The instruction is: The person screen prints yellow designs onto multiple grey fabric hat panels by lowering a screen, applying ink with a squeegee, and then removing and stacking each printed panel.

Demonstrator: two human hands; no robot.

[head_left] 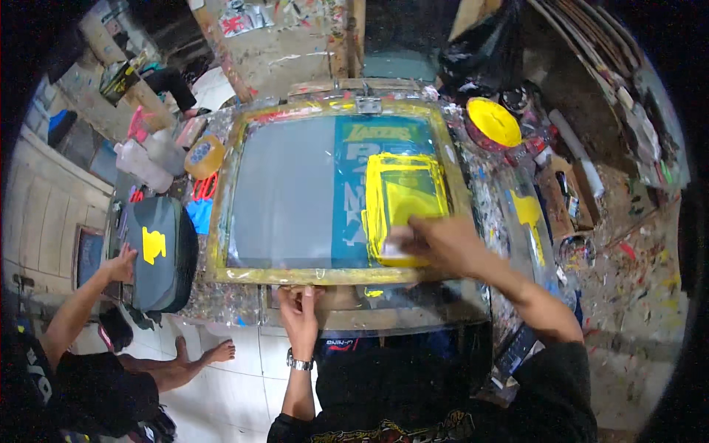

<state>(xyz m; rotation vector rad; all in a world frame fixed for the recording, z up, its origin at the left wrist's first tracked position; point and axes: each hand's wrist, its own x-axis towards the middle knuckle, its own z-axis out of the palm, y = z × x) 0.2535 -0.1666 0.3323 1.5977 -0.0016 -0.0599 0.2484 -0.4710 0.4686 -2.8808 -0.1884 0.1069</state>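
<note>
A wooden screen-printing frame [218, 221] lies on the worktable, its mesh [284, 188] grey on the left and teal with lettering on the right. Yellow ink [410, 199] covers a rectangle on the teal part. My right hand [425, 240] is closed on a pale flat tool [397, 242] over the lower ink, its fingertips partly hidden and blurred. My left hand [299, 303] grips the frame's lower edge from the front, fingers curled beneath the bar.
At left a co-worker's hand [118, 266] touches a dark flat item [162, 277] bearing yellow ink. Bottles [151, 166], red scissors [204, 187], a yellow-ink tub [493, 122], a cardboard box [561, 203] and an ink-smeared clear sheet [517, 229] surround the frame. A hinge clamp [368, 105] tops it.
</note>
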